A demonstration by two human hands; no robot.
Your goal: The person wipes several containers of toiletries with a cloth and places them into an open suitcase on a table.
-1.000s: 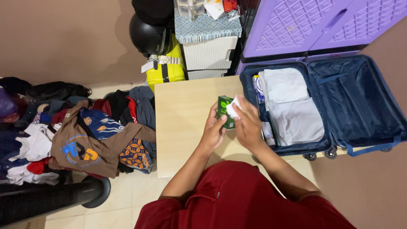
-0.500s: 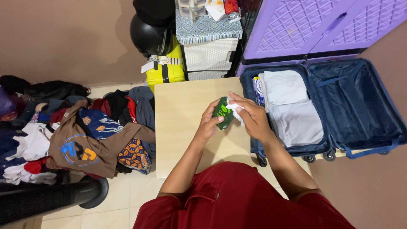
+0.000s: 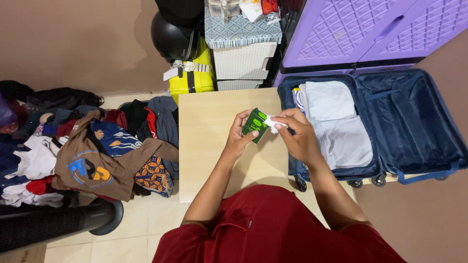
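Observation:
My left hand [image 3: 240,138] grips a small green box [image 3: 255,124] and holds it tilted above a light wooden table [image 3: 209,146]. At the box's upper right end my right hand [image 3: 298,134] pinches a small white object [image 3: 274,123]. Whether that white piece is inside the box or just touching it cannot be told. Both hands hover over the table's right part, next to an open dark blue suitcase [image 3: 414,117] with folded white and grey clothes [image 3: 336,126] packed in its left half.
A pile of mixed clothes [image 3: 92,146] covers the floor left of the table. Behind the table stand a yellow case [image 3: 192,78], a white wicker drawer unit [image 3: 243,58] and a black helmet [image 3: 170,41]. A purple plastic cabinet [image 3: 370,29] rises at the back right. A black fan base [image 3: 105,216] sits at lower left.
The green box has turned from roughly upright to tilted, and both hands have shifted slightly. My right fingers now pinch the white piece at the box's end.

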